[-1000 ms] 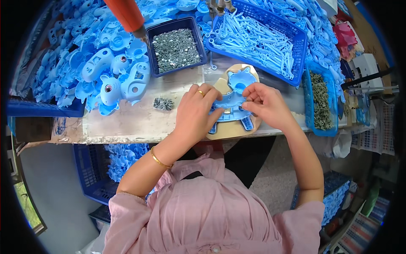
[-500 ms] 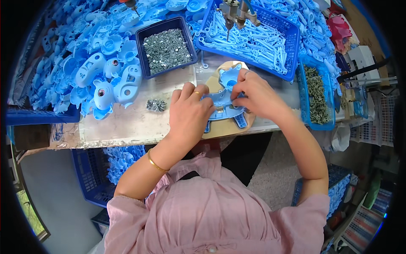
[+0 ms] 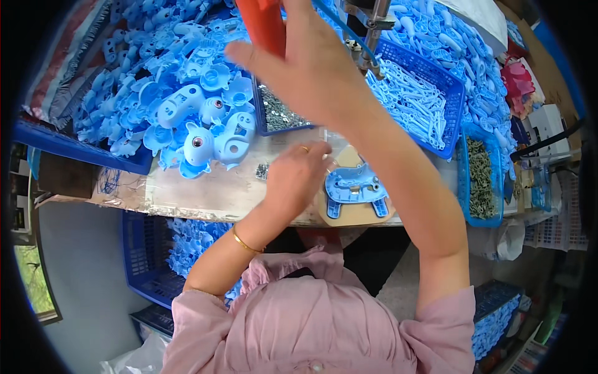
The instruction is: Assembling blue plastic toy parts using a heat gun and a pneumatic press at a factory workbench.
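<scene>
My right hand [image 3: 311, 68] is raised at the top, blurred, around a red power screwdriver [image 3: 265, 25]. Its thumb sticks out to the left, and the other fingertips are cut off or hidden. A pale blue plastic shell [image 3: 355, 192] with two stubby legs lies hollow side up on a tan board [image 3: 358, 215]; my right forearm hides part of it. Just left of the shell, my left hand [image 3: 296, 174] hovers with its fingers pinched together. What they hold, if anything, is too small to make out. A small pile of screws [image 3: 262, 171] lies beside it.
A dark tray of screws [image 3: 279, 112] stands behind my hands. A blue basket [image 3: 458, 118] holds pale blue sticks. To the right stands a light blue tray [image 3: 464, 199] of metal pieces. Blue toy parts [image 3: 205, 137] heap up at left. A metal tool stand [image 3: 377, 28] rises at the back.
My right hand has left the shell and gone up to the red screwdriver, which now appears lower and larger. My left hand has drawn off the shell. The whole view has shifted.
</scene>
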